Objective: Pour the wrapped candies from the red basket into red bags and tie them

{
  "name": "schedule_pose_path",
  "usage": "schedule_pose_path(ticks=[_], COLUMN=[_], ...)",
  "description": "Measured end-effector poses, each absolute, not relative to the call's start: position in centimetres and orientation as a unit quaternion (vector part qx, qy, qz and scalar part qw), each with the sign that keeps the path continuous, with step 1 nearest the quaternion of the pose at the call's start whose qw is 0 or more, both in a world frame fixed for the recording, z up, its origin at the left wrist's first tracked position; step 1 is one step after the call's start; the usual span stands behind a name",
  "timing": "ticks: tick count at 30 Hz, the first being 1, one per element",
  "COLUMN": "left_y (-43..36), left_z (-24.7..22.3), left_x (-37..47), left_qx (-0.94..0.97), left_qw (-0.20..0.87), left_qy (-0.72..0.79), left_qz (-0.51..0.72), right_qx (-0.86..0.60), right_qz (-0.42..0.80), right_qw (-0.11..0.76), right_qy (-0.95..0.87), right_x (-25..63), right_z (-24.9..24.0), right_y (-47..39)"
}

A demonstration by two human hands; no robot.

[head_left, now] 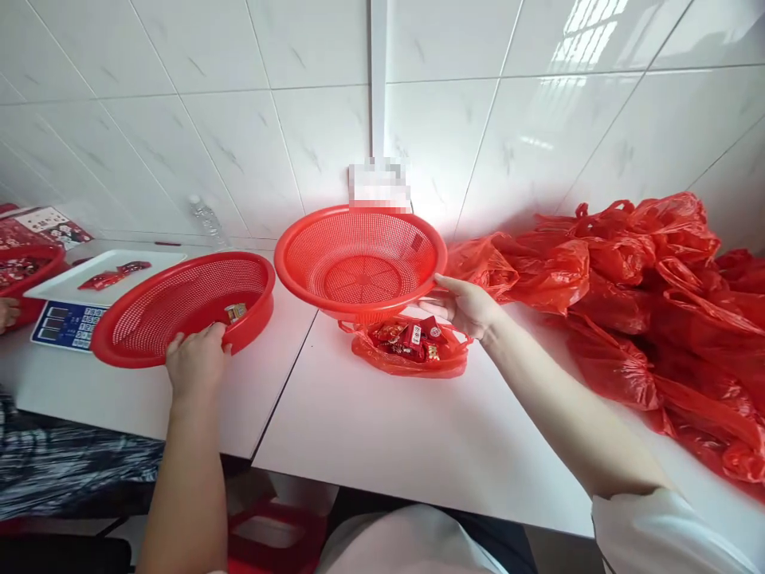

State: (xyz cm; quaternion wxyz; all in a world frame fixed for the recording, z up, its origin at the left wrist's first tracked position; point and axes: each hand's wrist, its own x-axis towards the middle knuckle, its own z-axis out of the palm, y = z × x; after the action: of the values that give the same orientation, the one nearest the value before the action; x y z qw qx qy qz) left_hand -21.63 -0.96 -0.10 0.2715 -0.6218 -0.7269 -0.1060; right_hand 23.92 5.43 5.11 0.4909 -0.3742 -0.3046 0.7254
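My left hand [200,351] is closed over the near rim of a tilted red plastic colander basket [173,299]. A small gold packet [235,312] lies inside that basket near its right side. With my right hand [463,304] I grip the right rim of a second red colander basket [362,239], which is tipped toward me with its mesh inside showing. Below it, on the table, an open red plastic bag [391,363] holds several small red and gold packets [412,335]. The raised basket partly covers the bag's far side.
Several filled red plastic bags [633,303] are heaped at the right. At the left, a digital scale [68,325] carries a white tray [101,275] with small red packets. Another person's hand [8,313] is at the far left. A clear bottle [206,222] leans by the tiled wall.
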Motion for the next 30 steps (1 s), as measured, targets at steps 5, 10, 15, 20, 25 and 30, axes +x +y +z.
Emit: schedule_pose_path(ticks=[5, 10, 15, 20, 25, 30], left_y=[-1.5, -3.7, -6.3, -6.9, -4.3, -0.2], left_z=[2.3, 7.5, 13.4, 15.9, 15.7, 13.8], left_x=[-23.1, -20.3, -15.7, -11.8, -9.4, -7.3], left_qx=[-0.651, -0.637, -0.638, -0.657, -0.694, -0.747], left_qw=[0.305, 0.395, 0.414, 0.398, 0.349, 0.298], left_qy=[-0.694, -0.656, -0.631, -0.601, -0.572, -0.551], left_qz=[-0.05, -0.081, -0.154, -0.219, -0.262, -0.225], right_qx=[-0.363, -0.355, -0.323, -0.299, -0.256, -0.231], right_qz=[0.733, 0.743, 0.77, 0.81, 0.848, 0.851], right_qw=[0.487, 0.482, 0.441, 0.377, 0.302, 0.192], right_qy=[-0.308, -0.299, -0.328, -0.336, -0.352, -0.431], right_x=[21.6, 19.1, 13.8, 7.3, 2.2, 2.0], right_z=[4.2, 2.7, 1.4, 0.6, -0.8, -3.1], right_y=[6.8, 8.7, 9.6, 8.7, 6.5, 3.3])
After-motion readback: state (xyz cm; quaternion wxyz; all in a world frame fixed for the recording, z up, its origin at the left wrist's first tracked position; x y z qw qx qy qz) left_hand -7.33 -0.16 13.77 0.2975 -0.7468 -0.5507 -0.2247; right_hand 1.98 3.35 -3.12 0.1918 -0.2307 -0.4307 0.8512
